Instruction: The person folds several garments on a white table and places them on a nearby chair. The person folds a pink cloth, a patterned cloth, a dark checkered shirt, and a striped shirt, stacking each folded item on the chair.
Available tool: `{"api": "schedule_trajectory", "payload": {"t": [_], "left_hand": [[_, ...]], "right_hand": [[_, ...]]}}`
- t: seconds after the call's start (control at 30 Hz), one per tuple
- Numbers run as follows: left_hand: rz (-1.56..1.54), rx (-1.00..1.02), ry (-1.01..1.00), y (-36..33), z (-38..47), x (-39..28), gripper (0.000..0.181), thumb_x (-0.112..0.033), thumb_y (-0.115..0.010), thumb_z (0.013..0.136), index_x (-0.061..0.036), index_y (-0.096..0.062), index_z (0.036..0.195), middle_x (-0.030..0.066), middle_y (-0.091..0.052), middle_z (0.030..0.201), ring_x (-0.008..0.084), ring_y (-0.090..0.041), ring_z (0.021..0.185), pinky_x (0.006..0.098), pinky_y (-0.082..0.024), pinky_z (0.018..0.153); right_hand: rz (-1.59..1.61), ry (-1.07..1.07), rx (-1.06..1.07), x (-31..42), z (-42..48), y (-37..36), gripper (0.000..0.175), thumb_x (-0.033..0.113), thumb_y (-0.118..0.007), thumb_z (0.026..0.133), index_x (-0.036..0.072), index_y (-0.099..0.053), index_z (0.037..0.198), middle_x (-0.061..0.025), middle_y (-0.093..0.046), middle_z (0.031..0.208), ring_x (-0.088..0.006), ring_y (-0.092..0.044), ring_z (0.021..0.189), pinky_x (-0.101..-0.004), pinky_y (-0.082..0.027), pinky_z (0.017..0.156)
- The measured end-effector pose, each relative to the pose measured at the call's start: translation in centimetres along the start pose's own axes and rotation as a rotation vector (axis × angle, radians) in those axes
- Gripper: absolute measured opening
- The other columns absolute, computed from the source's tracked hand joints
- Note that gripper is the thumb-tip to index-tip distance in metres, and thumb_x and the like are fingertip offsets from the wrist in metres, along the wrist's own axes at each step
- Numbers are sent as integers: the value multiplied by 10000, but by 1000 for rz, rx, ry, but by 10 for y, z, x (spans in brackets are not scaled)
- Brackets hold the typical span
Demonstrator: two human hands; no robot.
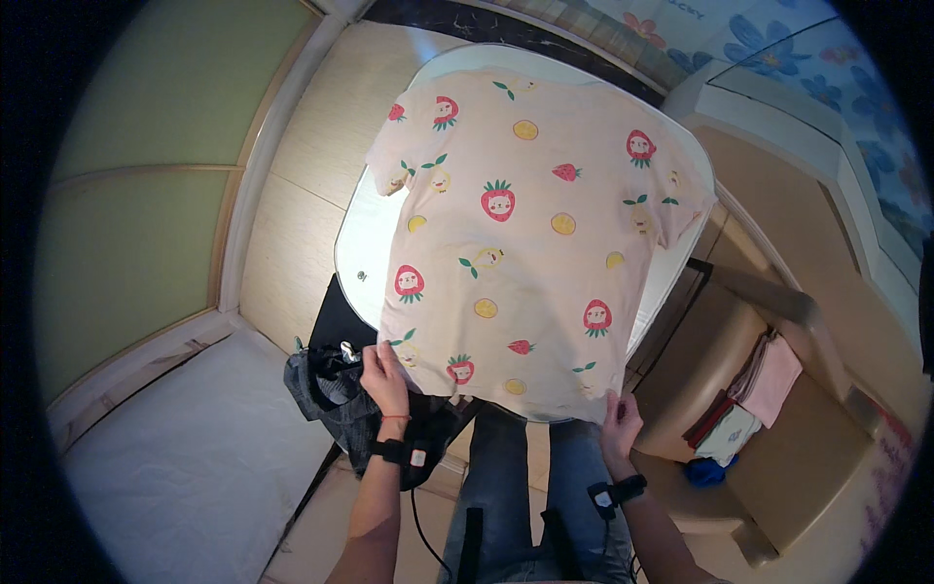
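Observation:
A pale pink short-sleeved T-shirt [525, 263] printed with strawberries, lemons and orange slices lies spread over a white table [365, 233]. Its neck end points away from me and its hem is near my body. My left hand [385, 379] pinches the left hem corner between thumb and fingers. At the opposite hem corner, my right hand [620, 423] grips the fabric. The hem reaches past the table's near edge. Both sleeves lie out to the sides, the right one slightly rumpled.
Left of my legs, dark clothing [328, 387] is heaped on a black seat. A tan sofa [788, 467] on the right bears folded pink cloth [770, 379], a folded white garment [728, 434] and a blue cloth [706, 471]. Sliding door panels [153, 241] stand at the left.

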State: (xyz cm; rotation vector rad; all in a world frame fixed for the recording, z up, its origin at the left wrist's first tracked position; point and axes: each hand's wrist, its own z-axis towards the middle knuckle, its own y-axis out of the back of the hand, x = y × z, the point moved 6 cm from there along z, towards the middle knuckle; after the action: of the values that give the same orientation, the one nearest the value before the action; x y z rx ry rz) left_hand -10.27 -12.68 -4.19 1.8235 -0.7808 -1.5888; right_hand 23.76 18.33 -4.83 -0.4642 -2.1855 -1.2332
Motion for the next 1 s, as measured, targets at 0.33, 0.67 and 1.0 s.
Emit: {"api": "schedule_trajectory", "payload": {"t": [0.33,0.67,1.0], "left_hand": [[245,-35,-449,-2,31,-82,405,-86,-660,922,-9,-533,1300,255,-489,1392,471,-349,1400,553,-229,1186],[26,965,-928,-133,-177,-199,903,-434,-759,825,-23,-374,1531,212,-263,1635,410,-217,1526,562,-207,1222],[185,735,-1137,-163,-242,-150,581,-97,-570,955,-156,-458,1522,9,-357,1634,237,-327,1508,432,-280,1222]], "right_hand": [[52,149,-93,54,60,35,256,228,-662,997,-21,-621,1035,-137,-650,883,-196,-606,784,-340,-511,703],[15,312,-456,148,316,70,562,413,-748,909,-52,-607,1191,-174,-625,990,-282,-614,897,-401,-511,805],[-25,251,-19,157,349,69,467,385,-761,888,-47,-673,1043,-155,-688,953,-232,-675,807,-377,-537,668]]}}
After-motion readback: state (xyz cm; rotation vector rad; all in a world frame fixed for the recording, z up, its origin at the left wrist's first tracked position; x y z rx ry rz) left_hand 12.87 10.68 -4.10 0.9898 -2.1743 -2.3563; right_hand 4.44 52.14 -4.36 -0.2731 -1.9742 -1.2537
